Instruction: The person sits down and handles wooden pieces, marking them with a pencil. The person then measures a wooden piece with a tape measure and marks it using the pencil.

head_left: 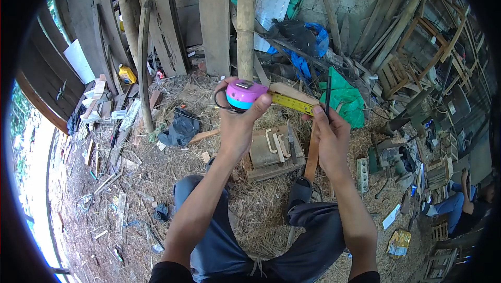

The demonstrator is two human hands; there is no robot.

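My left hand is wrapped round a pink and blue tape measure, its black strap looped at the left. The yellow blade runs out to the right, lying along a piece of wood. My right hand pinches the far end of the blade and also holds a thin black stick-like tool, which points up. Below both hands, a low wooden block on the ground carries pale curved wood pieces and a dark-bladed tool.
A wooden post stands just beyond my hands. Black plastic lies left, a green sheet right. A yellow bottle is at the back left. Another person sits at the far right. Wood scraps and straw cover the ground.
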